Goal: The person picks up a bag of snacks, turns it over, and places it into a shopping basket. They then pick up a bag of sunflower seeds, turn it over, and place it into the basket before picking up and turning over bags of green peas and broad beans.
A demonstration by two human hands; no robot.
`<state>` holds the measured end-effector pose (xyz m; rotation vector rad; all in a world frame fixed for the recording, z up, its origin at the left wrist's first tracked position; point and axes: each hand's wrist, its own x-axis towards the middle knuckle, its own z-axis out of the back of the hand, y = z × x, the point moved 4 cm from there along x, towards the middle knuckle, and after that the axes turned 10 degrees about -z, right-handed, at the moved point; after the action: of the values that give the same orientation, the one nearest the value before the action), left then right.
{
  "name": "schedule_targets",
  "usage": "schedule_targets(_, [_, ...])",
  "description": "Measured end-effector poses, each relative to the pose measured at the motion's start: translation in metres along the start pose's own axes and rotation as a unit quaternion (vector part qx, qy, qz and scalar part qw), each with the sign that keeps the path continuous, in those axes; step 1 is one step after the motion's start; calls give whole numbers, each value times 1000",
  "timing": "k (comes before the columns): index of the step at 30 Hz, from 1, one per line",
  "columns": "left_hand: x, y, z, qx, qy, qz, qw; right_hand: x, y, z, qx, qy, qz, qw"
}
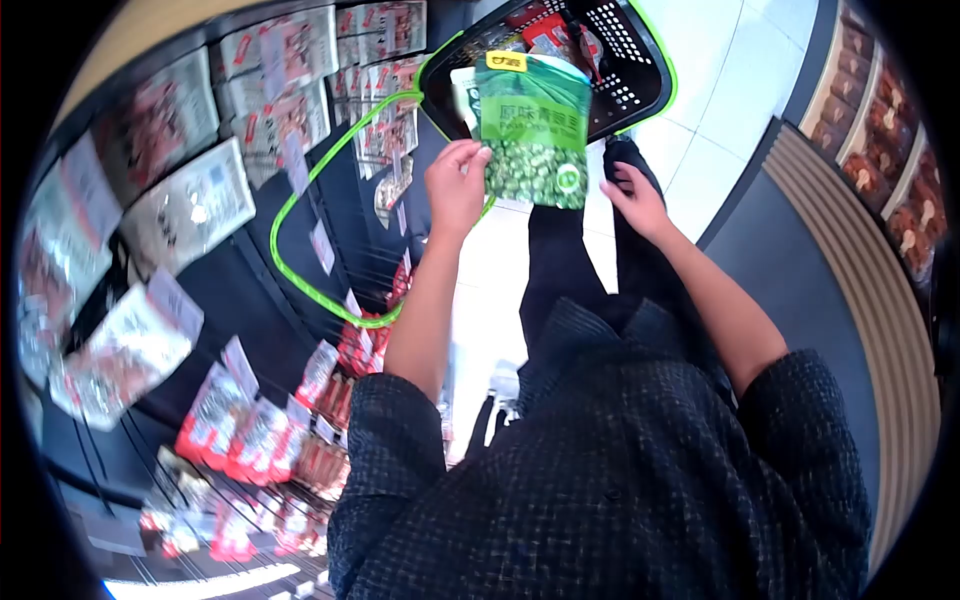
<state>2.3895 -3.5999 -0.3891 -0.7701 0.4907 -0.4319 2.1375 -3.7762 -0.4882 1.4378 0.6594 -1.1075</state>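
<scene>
My left hand [457, 188] pinches the left edge of a green snack bag [535, 130]. The bag has a yellow label at its top and a picture of green peas across its lower half. My right hand [637, 200] is just right of the bag, not touching it, fingers apart and nothing in them. Beyond the bag is a black shopping basket [650, 75] with a bright green rim, partly hidden by it. Inside the basket lies a red package [548, 38]. A white and green packet [464, 92] shows behind the bag's left edge.
The basket's green handle [283, 262] loops out to the left, before a rack of hanging packets [190, 205]. More red packets [240, 425] hang lower left. To the right stands a slatted display counter [850, 240] with packaged food [885, 125]. White floor tiles [715, 75] lie between.
</scene>
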Motion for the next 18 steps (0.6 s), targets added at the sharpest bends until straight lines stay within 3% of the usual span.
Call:
schedule_targets(1, [-14, -24, 9, -43, 15, 23, 999, -11, 26, -1, 149, 97, -87, 980])
schedule_targets(2, [-30, -48, 19, -43, 35, 47, 997, -23, 46, -3, 289, 166, -114, 936])
schedule_targets(3, [-48, -65, 26, -45, 10, 45, 998, -37, 68, -6, 416, 237, -141, 866])
schedule_targets(5, [-85, -93, 26, -233, -1, 86, 969, -77, 106, 3, 439, 290, -149, 837])
schedule_targets(7, [-115, -126, 37, -247, -36, 93, 964, -97, 118, 7, 455, 325, -115, 821])
schedule_targets(8, [-135, -126, 38, -263, -76, 100, 957, -116, 134, 13, 437, 357, -156, 811])
schedule_targets(13, [-212, -174, 66, -333, -209, 86, 915, -159, 164, -4, 336, 382, -81, 857])
schedule_targets(18, [-298, -161, 94, -327, -306, 100, 889, -185, 167, -47, 296, 419, 11, 858])
